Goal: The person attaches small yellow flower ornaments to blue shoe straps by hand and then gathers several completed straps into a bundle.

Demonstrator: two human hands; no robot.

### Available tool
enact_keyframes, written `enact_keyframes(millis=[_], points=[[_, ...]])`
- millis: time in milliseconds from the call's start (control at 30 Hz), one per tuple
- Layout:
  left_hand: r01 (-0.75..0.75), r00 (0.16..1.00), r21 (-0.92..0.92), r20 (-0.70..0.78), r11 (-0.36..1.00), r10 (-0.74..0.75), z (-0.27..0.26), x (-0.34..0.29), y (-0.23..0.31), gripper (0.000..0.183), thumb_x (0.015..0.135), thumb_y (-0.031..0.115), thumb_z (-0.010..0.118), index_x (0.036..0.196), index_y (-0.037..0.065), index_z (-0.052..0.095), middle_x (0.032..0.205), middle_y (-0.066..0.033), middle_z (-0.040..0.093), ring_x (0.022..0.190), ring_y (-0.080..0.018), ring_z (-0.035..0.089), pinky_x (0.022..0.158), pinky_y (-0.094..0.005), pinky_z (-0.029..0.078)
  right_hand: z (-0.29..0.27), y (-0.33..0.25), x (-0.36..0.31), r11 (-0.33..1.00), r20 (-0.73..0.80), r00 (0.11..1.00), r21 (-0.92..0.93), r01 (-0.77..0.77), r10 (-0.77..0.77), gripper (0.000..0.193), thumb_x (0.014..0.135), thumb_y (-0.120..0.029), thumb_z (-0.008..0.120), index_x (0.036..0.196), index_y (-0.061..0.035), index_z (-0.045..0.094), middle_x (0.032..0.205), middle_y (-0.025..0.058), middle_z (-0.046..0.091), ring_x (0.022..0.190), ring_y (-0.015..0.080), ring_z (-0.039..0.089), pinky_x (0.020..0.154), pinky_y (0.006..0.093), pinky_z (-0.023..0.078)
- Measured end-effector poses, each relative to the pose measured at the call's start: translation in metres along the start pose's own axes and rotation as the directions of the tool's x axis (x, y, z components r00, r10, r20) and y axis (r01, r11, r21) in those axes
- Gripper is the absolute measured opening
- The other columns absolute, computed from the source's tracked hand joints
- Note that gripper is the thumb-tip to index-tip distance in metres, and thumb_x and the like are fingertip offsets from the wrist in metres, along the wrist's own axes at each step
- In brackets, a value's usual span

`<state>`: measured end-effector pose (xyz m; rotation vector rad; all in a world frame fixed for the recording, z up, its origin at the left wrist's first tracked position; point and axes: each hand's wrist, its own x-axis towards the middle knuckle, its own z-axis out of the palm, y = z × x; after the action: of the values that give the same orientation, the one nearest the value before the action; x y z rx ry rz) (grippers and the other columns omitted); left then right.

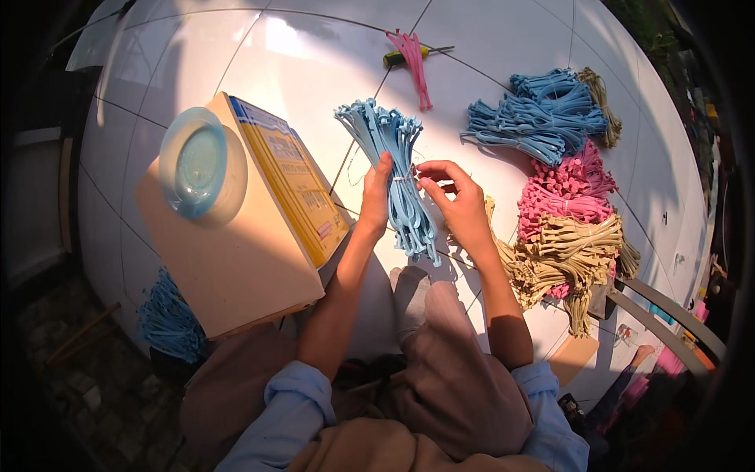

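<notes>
Head view: we are looking down on a white tiled floor (314, 63) where we are sitting, knees drawn up.
Left hand: our left hand (376, 197) is clenching around the blue strap bundle (393, 169), fingers wrapping its left side at mid-length.
Right hand: our right hand (456, 200) is pinching a thin white tie (405, 178) at the bundle's waist, thumb and forefinger touching the straps on the right side.
Bundle: the blue strap bundle is standing slanted just right of the cardboard box, its top end fanning out, its lower end hanging toward our knee.
Cardboard box: the cardboard box (236, 259) is lying flat, a yellow printed side (295, 185) facing the bundle.
Bowl: a pale blue bowl (195, 161) is resting on the box's top face.
Right of the box, beyond our hands: a blue strap pile (535, 118) is lying farthest up, a pink strap pile (566, 193) below it, a tan strap pile (570, 256) lower still, all touching one another.
Above the box, upper right: a pink strap bunch (415, 67) is lying across a yellow-handled screwdriver (401, 57).
Left of the box: more blue straps (169, 318) are lying partly hidden under its lower corner.
</notes>
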<state>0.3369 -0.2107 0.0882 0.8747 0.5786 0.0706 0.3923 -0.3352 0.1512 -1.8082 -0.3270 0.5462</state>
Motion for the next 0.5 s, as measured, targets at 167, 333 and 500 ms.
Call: enact_keyframes(millis=[167,333,500], points=[[-0.101,0.995,0.177,-0.004,0.979,0.103,-0.001,-0.003,-0.003,0.050,0.086,0.051,0.046,0.096,0.003,0.051,0.079,-0.0026,0.054,0.069,-0.0073,0.052,0.063,-0.0209,0.043,0.010,0.008,-0.010,0.997,-0.062,0.996,0.033,0.063,-0.061,0.012,0.079,-0.005,0.061,0.090,-0.0011,0.059,0.090,0.0073,0.060,0.076,0.0148,0.060,0.067,0.0262,0.048],[-0.097,0.994,0.169,-0.039,0.981,0.105,0.002,-0.008,0.002,0.037,0.085,0.037,0.056,0.098,0.003,0.050,0.081,-0.0020,0.054,0.072,-0.0070,0.052,0.065,-0.0208,0.043,0.015,0.007,-0.011,0.992,-0.054,0.991,-0.010,0.124,-0.125,0.014,0.076,-0.003,0.064,0.089,-0.0004,0.059,0.089,0.0084,0.059,0.076,0.0163,0.060,0.070,0.0279,0.049],[-0.050,0.998,0.054,0.027,0.997,0.049,-0.002,-0.009,0.002,0.034,0.085,0.030,0.058,0.103,0.003,0.048,0.084,-0.0034,0.056,0.075,-0.0084,0.054,0.068,-0.0223,0.044,0.015,0.013,-0.008,0.992,-0.063,0.990,0.003,0.128,-0.127,0.020,0.074,-0.001,0.065,0.092,-0.0009,0.055,0.089,0.0085,0.058,0.077,0.0185,0.059,0.070,0.0284,0.049]])
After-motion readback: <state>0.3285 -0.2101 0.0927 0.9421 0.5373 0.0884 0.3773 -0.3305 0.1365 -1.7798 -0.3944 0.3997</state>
